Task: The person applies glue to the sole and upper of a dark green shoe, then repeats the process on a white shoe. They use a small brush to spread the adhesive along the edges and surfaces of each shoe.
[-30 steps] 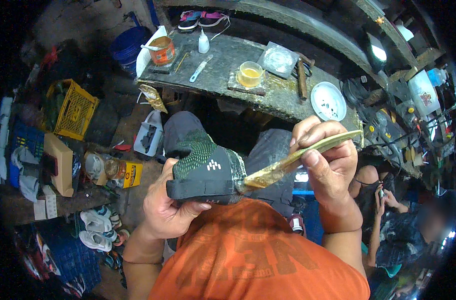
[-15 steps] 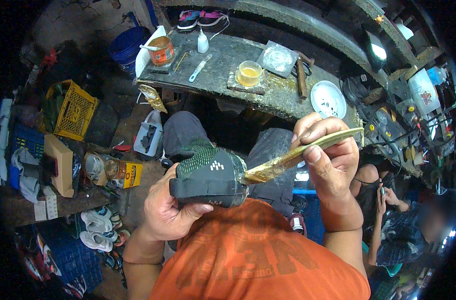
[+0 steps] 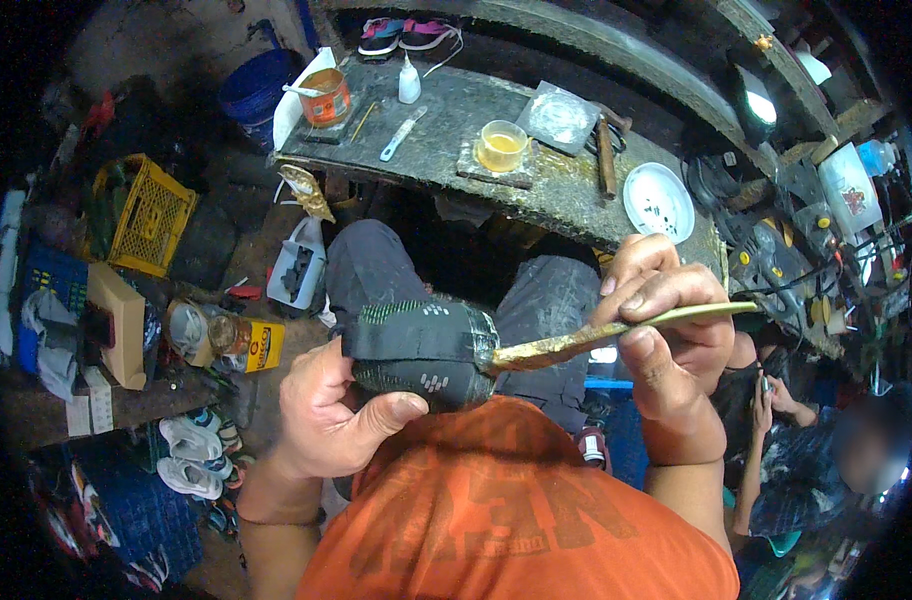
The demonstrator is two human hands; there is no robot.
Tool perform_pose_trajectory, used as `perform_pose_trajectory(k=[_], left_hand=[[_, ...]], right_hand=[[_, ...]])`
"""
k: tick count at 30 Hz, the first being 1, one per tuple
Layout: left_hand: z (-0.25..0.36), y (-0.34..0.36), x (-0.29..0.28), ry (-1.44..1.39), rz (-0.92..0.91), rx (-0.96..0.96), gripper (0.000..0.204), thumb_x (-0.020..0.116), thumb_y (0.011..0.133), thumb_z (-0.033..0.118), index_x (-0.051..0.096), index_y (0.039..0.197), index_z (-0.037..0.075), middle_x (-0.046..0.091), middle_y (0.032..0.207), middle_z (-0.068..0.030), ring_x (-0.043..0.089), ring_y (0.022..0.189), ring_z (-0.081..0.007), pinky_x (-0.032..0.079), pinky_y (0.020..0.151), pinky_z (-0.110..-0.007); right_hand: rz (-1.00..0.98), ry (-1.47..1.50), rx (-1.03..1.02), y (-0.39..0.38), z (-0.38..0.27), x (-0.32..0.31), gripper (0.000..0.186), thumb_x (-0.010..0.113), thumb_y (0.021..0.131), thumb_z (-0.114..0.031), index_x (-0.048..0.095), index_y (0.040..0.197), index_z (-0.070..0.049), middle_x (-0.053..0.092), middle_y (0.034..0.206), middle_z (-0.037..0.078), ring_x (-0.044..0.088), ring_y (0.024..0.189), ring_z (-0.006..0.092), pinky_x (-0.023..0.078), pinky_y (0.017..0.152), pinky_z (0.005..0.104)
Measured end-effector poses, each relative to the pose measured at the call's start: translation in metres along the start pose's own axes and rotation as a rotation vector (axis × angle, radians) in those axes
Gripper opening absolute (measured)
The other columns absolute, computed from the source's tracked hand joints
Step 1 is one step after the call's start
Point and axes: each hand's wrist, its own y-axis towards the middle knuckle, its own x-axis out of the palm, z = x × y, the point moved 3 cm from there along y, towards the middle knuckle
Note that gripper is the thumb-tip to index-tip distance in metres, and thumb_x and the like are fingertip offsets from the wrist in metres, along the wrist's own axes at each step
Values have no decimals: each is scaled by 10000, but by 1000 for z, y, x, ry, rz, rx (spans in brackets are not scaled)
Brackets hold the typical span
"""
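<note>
My left hand (image 3: pixel 334 408) is closed around one end of a black shoe (image 3: pixel 416 350) with green speckles and pale grey marks. The thumb presses along the side nearest my chest; the other fingers are mostly hidden behind it. In my right hand (image 3: pixel 671 325) a long, flat glue brush (image 3: pixel 566 345) is pinched between thumb and fingers. Its olive end sticks out to the right, and its tan, crusted end touches the right-hand edge of the shoe. Both are held above my lap, before my orange shirt.
Beyond my knees a workbench (image 3: pixel 436 120) carries an orange tin (image 3: pixel 326 98), a cup of yellowish liquid (image 3: pixel 501 147), a hammer (image 3: pixel 606 160) and a white plate (image 3: pixel 659 203). Yellow crate (image 3: pixel 148 215) and shoes (image 3: pixel 191 455) stand left. A seated person (image 3: pixel 806 440) is at right.
The shoe has rolled in my left hand, so more grey marks face up. My right hand has moved slightly right and down, and the brush lies flatter.
</note>
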Motion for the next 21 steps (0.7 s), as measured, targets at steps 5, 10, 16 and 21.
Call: perform_pose_trajectory(k=[5,10,16,21], left_hand=[[2,8,-1,-60,-18,-59,408,781,911,225,660,1197,-39,750,1013,-86,698,884,-136,551,801,-287],[2,16,1,-162,-22,-96,402,746,942,203,631,1240,-41,745,1015,-85,690,897,-119,548,800,-272],[1,25,1,-207,-67,-120,355,720,958,170,634,1223,-50,739,1044,-86,682,955,-121,537,845,-275],[-1,30,3,-258,-58,-156,312,712,961,152,644,1190,-49,736,1052,-97,679,959,-121,541,849,-280]], right_hand=[[-7,-185,-117,3,-2,-2,188,796,830,-72,691,974,-13,682,875,103,599,902,229,512,798,342],[-3,-240,-130,4,-1,-3,196,801,827,-89,692,977,-27,706,875,85,593,894,232,486,826,353],[23,-262,-137,2,-2,-1,203,810,823,-124,682,968,-60,735,841,63,579,880,225,439,854,381],[-52,-388,-133,0,-8,0,194,812,823,-164,690,971,-132,749,871,18,584,875,203,408,868,395]])
